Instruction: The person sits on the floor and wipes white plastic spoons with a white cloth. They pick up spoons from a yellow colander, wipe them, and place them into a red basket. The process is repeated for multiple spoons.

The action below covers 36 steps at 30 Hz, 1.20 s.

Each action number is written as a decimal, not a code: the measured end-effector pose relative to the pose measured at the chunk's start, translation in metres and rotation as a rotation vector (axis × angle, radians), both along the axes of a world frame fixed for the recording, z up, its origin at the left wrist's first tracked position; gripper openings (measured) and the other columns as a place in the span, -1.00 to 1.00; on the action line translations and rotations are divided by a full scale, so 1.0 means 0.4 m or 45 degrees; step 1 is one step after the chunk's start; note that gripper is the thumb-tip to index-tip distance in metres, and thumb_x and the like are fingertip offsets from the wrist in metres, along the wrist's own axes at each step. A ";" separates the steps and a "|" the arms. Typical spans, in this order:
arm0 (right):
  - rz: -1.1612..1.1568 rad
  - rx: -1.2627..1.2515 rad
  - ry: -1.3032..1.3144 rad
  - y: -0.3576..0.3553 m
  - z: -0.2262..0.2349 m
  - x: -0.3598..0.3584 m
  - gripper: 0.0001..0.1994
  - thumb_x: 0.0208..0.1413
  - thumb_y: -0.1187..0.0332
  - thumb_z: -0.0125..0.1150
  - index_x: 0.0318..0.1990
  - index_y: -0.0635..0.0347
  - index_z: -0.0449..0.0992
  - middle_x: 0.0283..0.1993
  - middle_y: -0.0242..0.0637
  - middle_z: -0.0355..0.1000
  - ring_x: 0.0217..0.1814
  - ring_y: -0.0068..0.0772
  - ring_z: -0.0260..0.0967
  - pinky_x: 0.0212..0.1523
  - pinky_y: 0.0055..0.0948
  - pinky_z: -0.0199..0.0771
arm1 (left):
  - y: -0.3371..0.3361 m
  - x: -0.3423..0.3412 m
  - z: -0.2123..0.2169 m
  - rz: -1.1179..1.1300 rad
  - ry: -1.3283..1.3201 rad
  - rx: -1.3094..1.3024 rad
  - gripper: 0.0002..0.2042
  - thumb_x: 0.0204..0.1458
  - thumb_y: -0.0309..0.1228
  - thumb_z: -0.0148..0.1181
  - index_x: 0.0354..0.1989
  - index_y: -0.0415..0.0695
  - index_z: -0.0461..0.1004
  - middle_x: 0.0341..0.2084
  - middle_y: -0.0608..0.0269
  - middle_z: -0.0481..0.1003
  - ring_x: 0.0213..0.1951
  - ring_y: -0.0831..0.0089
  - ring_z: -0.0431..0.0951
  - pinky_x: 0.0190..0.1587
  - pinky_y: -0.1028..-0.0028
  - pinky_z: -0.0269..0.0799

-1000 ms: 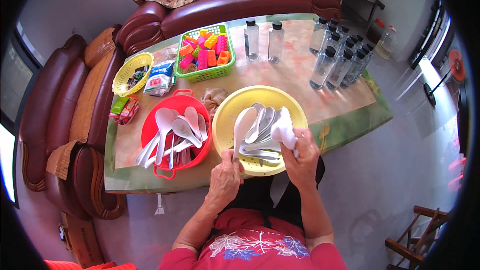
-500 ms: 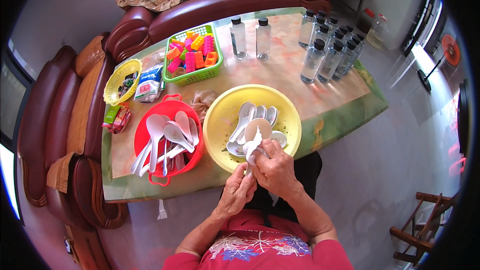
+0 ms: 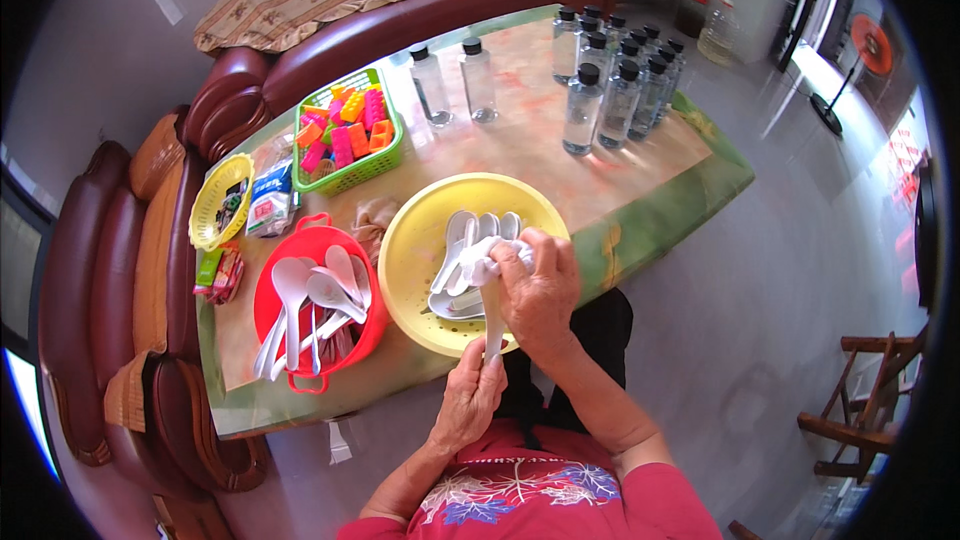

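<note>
My left hand (image 3: 468,402) is closed round the lower end of a pale, long-handled serving spoon (image 3: 493,318), held over the near rim of a yellow colander (image 3: 408,230). Bunched in my right hand (image 3: 543,292) is a white cloth (image 3: 481,262), wrapped over the spoon's upper end, so its bowl is hidden. Inside the colander lie several white soup spoons (image 3: 456,240), partly covered by the cloth and hand. To the left stands a red basket with handles (image 3: 379,318), holding more white spoons and ladles (image 3: 290,285).
Behind are a green basket of toy blocks (image 3: 350,178), two clear bottles (image 3: 478,85) and a cluster of black-capped bottles (image 3: 583,112). A yellow basket (image 3: 205,205), a packet (image 3: 270,202) and a brown cloth (image 3: 373,223) lie leftward. A wooden stool (image 3: 850,432) stands right.
My right hand has slid the cloth up from the spoon's handle onto its bowl, which showed before. My left hand has moved slightly down the handle. The whole view has shifted a little.
</note>
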State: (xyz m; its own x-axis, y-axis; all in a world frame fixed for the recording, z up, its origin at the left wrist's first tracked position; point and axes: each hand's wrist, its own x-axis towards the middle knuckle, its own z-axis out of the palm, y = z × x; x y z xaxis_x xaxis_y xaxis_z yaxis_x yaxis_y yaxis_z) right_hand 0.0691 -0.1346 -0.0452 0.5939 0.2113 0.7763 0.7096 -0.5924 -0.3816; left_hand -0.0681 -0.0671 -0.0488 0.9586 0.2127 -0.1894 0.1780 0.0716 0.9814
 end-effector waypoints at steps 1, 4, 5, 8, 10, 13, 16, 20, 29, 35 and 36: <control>0.013 -0.029 0.020 -0.007 0.002 -0.013 -0.78 -0.26 0.39 0.28 -0.35 0.12 0.52 -0.26 -0.28 0.35 -0.23 -0.25 0.29 -0.26 -0.35 0.33 | -0.001 -0.001 -0.004 0.003 -0.003 -0.020 -0.78 0.24 -0.40 -0.17 -0.01 -0.20 0.24 -0.65 0.46 0.21 -0.67 0.76 0.14 -0.65 0.71 0.05; 0.357 -0.059 0.212 -0.031 0.001 -0.051 -0.81 -0.22 0.42 0.25 -0.35 0.18 0.51 -0.26 -0.26 0.37 -0.22 -0.21 0.29 -0.23 -0.30 0.35 | 0.010 0.000 -0.015 0.027 0.012 -0.090 -0.79 0.24 -0.41 -0.15 -0.02 -0.18 0.26 -0.65 0.48 0.21 -0.67 0.77 0.13 -0.66 0.72 0.04; 0.472 -0.046 0.290 -0.050 0.011 -0.061 -0.81 -0.21 0.52 0.22 -0.35 0.22 0.47 -0.27 -0.24 0.38 -0.24 -0.15 0.30 -0.25 -0.28 0.38 | 0.012 -0.002 -0.013 0.012 0.023 -0.203 -0.79 0.24 -0.41 -0.16 -0.01 -0.18 0.25 -0.65 0.49 0.21 -0.67 0.77 0.13 -0.66 0.73 0.04; 0.670 0.014 0.333 -0.096 0.001 -0.086 -0.81 -0.22 0.53 0.23 -0.36 0.23 0.46 -0.27 -0.24 0.39 -0.23 -0.14 0.31 -0.24 -0.29 0.38 | 0.014 -0.011 -0.029 -0.032 0.040 -0.328 -0.77 0.24 -0.41 -0.16 0.02 -0.18 0.25 -0.64 0.50 0.21 -0.67 0.78 0.12 -0.66 0.74 0.02; 0.645 0.061 0.308 -0.099 -0.009 -0.092 -0.81 -0.23 0.53 0.24 -0.36 0.23 0.46 -0.27 -0.25 0.39 -0.22 -0.15 0.31 -0.22 -0.28 0.37 | 0.011 -0.016 -0.030 -0.065 0.036 -0.316 -0.76 0.24 -0.41 -0.16 0.03 -0.18 0.24 -0.64 0.51 0.20 -0.66 0.78 0.11 -0.65 0.74 0.02; 0.539 0.056 0.196 -0.090 -0.001 -0.071 -0.81 -0.25 0.53 0.24 -0.37 0.19 0.47 -0.27 -0.29 0.39 -0.22 -0.19 0.30 -0.22 -0.31 0.36 | 0.001 -0.024 -0.006 -0.116 0.036 -0.286 -0.75 0.24 -0.41 -0.16 0.04 -0.19 0.24 -0.63 0.50 0.19 -0.66 0.77 0.11 -0.65 0.74 0.02; 0.359 0.034 0.008 -0.087 0.022 -0.047 -0.79 -0.29 0.53 0.24 -0.38 0.16 0.48 -0.26 -0.32 0.37 -0.22 -0.22 0.29 -0.23 -0.33 0.34 | -0.005 -0.032 0.011 -0.158 0.050 -0.267 -0.75 0.24 -0.41 -0.16 0.04 -0.20 0.24 -0.63 0.49 0.18 -0.65 0.76 0.11 -0.65 0.73 0.04; 0.051 0.137 -0.024 -0.094 0.016 -0.025 -0.75 -0.33 0.54 0.25 -0.37 0.10 0.50 -0.28 -0.31 0.32 -0.25 -0.21 0.26 -0.29 -0.32 0.33 | -0.018 -0.027 0.023 -0.208 0.014 -0.050 -0.75 0.23 -0.41 -0.16 0.04 -0.20 0.25 -0.63 0.46 0.19 -0.64 0.74 0.14 -0.64 0.70 0.08; 0.074 -0.029 0.168 -0.123 -0.023 -0.089 -0.82 -0.18 0.38 0.23 -0.33 0.11 0.50 -0.21 -0.19 0.33 -0.17 -0.15 0.28 -0.18 -0.31 0.38 | -0.045 0.007 -0.015 -0.038 -0.001 0.019 -0.85 0.20 -0.42 -0.10 -0.10 -0.13 0.29 -0.67 0.53 0.19 -0.70 0.78 0.12 -0.71 0.72 0.02; 0.300 -0.029 0.301 -0.162 -0.037 -0.090 -0.77 -0.16 0.42 0.17 -0.27 0.23 0.44 -0.19 -0.20 0.30 -0.10 -0.17 0.25 -0.07 -0.31 0.33 | -0.046 0.040 0.002 -0.153 0.110 -0.212 -0.86 0.20 -0.43 -0.12 -0.10 -0.10 0.29 -0.70 0.54 0.14 -0.74 0.78 0.06 -0.74 0.73 -0.07; 0.316 -0.024 0.280 -0.164 -0.034 -0.082 -0.77 -0.17 0.42 0.17 -0.28 0.21 0.44 -0.19 -0.21 0.30 -0.10 -0.18 0.24 -0.06 -0.31 0.32 | -0.047 0.044 0.003 -0.172 0.115 -0.220 -0.84 0.20 -0.42 -0.11 -0.09 -0.11 0.30 -0.72 0.53 0.13 -0.76 0.77 0.04 -0.75 0.72 -0.08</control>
